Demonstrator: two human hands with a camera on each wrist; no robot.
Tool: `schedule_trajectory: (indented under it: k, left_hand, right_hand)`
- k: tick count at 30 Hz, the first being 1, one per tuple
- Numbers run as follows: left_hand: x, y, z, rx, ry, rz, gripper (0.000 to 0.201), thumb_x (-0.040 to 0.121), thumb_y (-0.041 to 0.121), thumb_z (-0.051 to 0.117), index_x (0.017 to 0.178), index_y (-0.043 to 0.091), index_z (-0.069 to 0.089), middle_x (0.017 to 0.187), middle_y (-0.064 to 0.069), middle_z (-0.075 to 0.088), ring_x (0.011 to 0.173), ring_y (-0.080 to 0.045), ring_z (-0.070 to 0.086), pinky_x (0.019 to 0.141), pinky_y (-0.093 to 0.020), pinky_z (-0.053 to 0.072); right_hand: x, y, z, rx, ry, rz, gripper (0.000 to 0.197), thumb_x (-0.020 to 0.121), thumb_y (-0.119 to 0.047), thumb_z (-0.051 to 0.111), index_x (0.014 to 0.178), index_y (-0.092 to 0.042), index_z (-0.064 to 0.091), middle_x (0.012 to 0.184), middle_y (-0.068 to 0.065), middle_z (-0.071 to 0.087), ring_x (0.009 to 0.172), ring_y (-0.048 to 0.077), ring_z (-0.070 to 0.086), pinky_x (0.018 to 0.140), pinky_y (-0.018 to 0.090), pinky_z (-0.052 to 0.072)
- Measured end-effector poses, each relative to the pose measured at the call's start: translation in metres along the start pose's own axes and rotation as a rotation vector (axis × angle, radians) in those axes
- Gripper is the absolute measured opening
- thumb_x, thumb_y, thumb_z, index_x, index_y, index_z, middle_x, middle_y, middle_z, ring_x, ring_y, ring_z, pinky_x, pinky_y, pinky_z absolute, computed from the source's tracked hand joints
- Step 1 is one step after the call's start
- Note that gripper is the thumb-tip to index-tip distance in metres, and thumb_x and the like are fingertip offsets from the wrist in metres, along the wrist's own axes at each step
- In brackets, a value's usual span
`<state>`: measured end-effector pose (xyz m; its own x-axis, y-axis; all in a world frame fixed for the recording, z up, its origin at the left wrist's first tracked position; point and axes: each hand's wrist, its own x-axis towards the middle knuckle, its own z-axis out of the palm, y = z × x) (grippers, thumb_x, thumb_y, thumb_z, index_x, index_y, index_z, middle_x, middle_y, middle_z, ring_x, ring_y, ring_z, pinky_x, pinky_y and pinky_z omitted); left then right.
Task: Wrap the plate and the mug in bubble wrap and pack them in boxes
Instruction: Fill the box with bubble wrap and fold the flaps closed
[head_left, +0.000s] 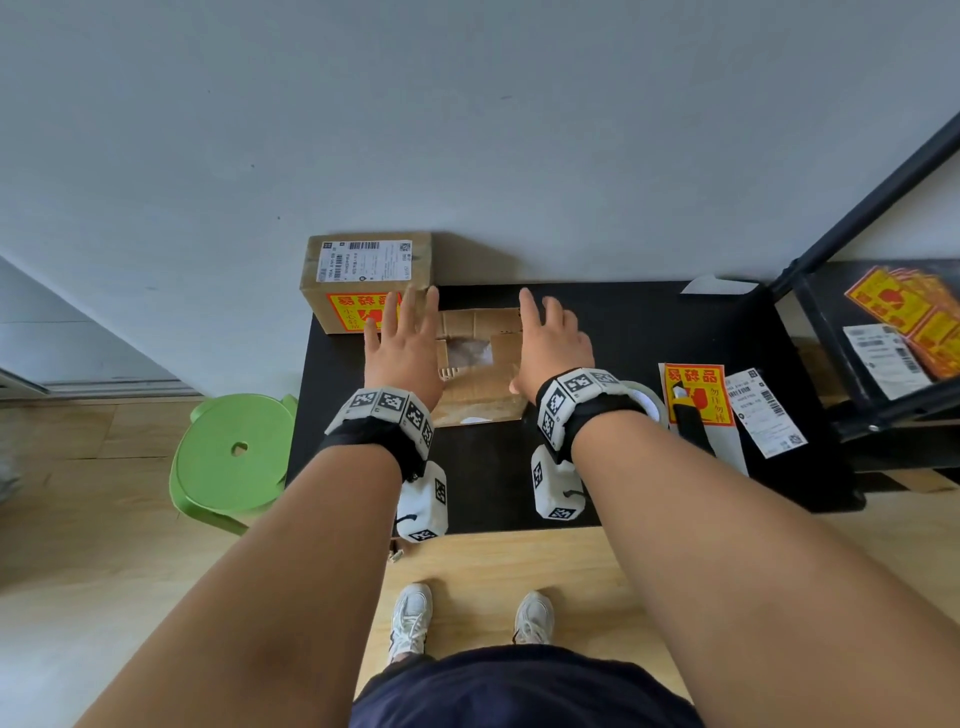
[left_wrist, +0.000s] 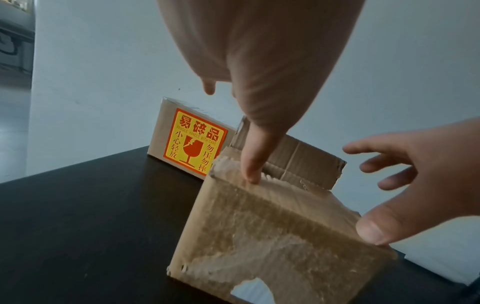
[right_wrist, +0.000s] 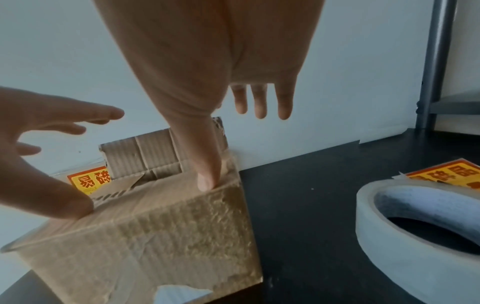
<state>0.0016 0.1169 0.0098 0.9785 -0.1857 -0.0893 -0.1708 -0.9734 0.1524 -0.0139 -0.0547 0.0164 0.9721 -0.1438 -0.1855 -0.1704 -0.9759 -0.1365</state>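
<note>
Open cardboard box (head_left: 480, 364) sat between hands: left hand (head_left: 402, 348) at left edge, right hand (head_left: 553, 345) at right, equally near. Fingers splayed straight, thumbs touching near flap (gripping nothing).

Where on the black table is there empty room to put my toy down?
Bare patches: the black table left of the open box, in front of the sealed box, and the near strip in front of the open box. Crowded: the right side, with the tape roll, fragile sticker and shipping label.
</note>
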Motion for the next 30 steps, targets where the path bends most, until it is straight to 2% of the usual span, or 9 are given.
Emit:
schedule_trajectory:
  k: [3, 5, 7, 10, 15, 18, 20, 25, 30]
  left_hand:
    - [0.003, 0.002, -0.001, -0.002, -0.043, 0.023, 0.099, 0.085, 0.02, 0.07, 0.154, 0.02, 0.0, 0.16, -0.002, 0.011, 0.149, -0.023, 0.0, 0.119, -0.049, 0.003]
    - [0.002, 0.002, 0.001, 0.003, -0.006, 0.045, 0.085, 0.083, 0.019, 0.071, 0.15, 0.02, 0.019, 0.152, -0.003, 0.029, 0.146, -0.024, 0.015, 0.12, -0.047, 0.012]
    - [-0.001, 0.0, 0.004, -0.011, 0.029, 0.043, 0.061, 0.084, 0.021, 0.069, 0.138, 0.022, 0.042, 0.142, -0.001, 0.041, 0.139, -0.023, 0.026, 0.117, -0.044, 0.019]
    - [-0.007, 0.0, 0.008, -0.022, 0.014, 0.045, 0.036, 0.09, 0.019, 0.061, 0.125, 0.027, 0.058, 0.136, 0.002, 0.046, 0.135, -0.021, 0.031, 0.116, -0.042, 0.02]
    - [-0.016, -0.002, 0.025, -0.082, -0.088, 0.063, 0.041, 0.096, 0.016, 0.047, 0.137, 0.022, 0.047, 0.148, 0.003, 0.036, 0.138, -0.02, 0.027, 0.11, -0.037, 0.033]
    - [-0.022, 0.004, 0.029, -0.119, -0.158, 0.015, 0.051, 0.101, 0.027, 0.038, 0.149, 0.014, 0.027, 0.159, -0.001, 0.016, 0.148, -0.018, 0.006, 0.117, -0.036, 0.024]
    - [-0.023, 0.006, 0.026, -0.112, -0.193, 0.024, 0.054, 0.103, 0.027, 0.034, 0.152, 0.012, 0.017, 0.161, -0.003, 0.006, 0.148, -0.019, -0.001, 0.119, -0.042, 0.017]
    - [-0.007, 0.001, 0.014, 0.041, -0.308, 0.08, 0.067, 0.097, 0.006, 0.035, 0.155, 0.018, 0.004, 0.162, 0.004, -0.007, 0.149, -0.018, -0.009, 0.119, -0.051, 0.002]
    - [0.002, 0.003, 0.013, 0.064, -0.337, 0.126, 0.073, 0.092, 0.0, 0.037, 0.155, 0.016, 0.003, 0.162, 0.002, -0.008, 0.149, -0.018, -0.009, 0.12, -0.048, 0.002]
  right_hand:
    - [0.006, 0.0, -0.004, 0.0, -0.096, -0.051, 0.105, 0.08, -0.015, 0.073, 0.154, -0.021, -0.001, 0.161, 0.005, 0.008, 0.147, 0.03, 0.011, 0.116, 0.049, 0.024]
    - [0.006, -0.004, -0.006, 0.018, -0.134, -0.078, 0.089, 0.083, -0.011, 0.068, 0.152, -0.017, 0.012, 0.156, 0.007, 0.022, 0.142, 0.031, 0.024, 0.111, 0.048, 0.032]
    - [0.004, -0.008, -0.008, 0.082, -0.169, -0.06, 0.061, 0.084, -0.005, 0.06, 0.138, -0.014, 0.033, 0.137, 0.01, 0.039, 0.124, 0.033, 0.046, 0.097, 0.046, 0.044]
    - [0.0, -0.008, -0.011, 0.121, -0.227, -0.036, 0.039, 0.085, -0.003, 0.052, 0.123, -0.012, 0.046, 0.124, 0.01, 0.04, 0.109, 0.031, 0.052, 0.09, 0.046, 0.05]
    - [0.0, -0.005, -0.012, 0.111, -0.265, -0.106, 0.049, 0.084, 0.001, 0.051, 0.132, -0.009, 0.047, 0.153, 0.004, 0.027, 0.138, 0.024, 0.031, 0.105, 0.042, 0.04]
    - [-0.002, -0.005, -0.012, 0.191, -0.303, -0.058, 0.044, 0.084, 0.002, 0.048, 0.126, -0.011, 0.042, 0.128, 0.008, 0.049, 0.108, 0.026, 0.055, 0.081, 0.036, 0.046]
    - [-0.002, -0.005, -0.011, 0.209, -0.297, -0.034, 0.036, 0.083, 0.002, 0.048, 0.116, -0.012, 0.043, 0.111, 0.008, 0.052, 0.084, 0.024, 0.055, 0.068, 0.034, 0.043]
    - [-0.004, -0.005, -0.004, 0.232, -0.236, -0.004, 0.034, 0.085, -0.01, 0.061, 0.115, -0.017, 0.047, 0.12, 0.005, 0.042, 0.09, 0.026, 0.057, 0.073, 0.034, 0.045]
    - [-0.007, -0.002, 0.009, 0.312, -0.192, 0.042, 0.041, 0.084, -0.014, 0.064, 0.12, -0.029, 0.051, 0.12, 0.001, 0.039, 0.087, 0.022, 0.056, 0.072, 0.033, 0.047]
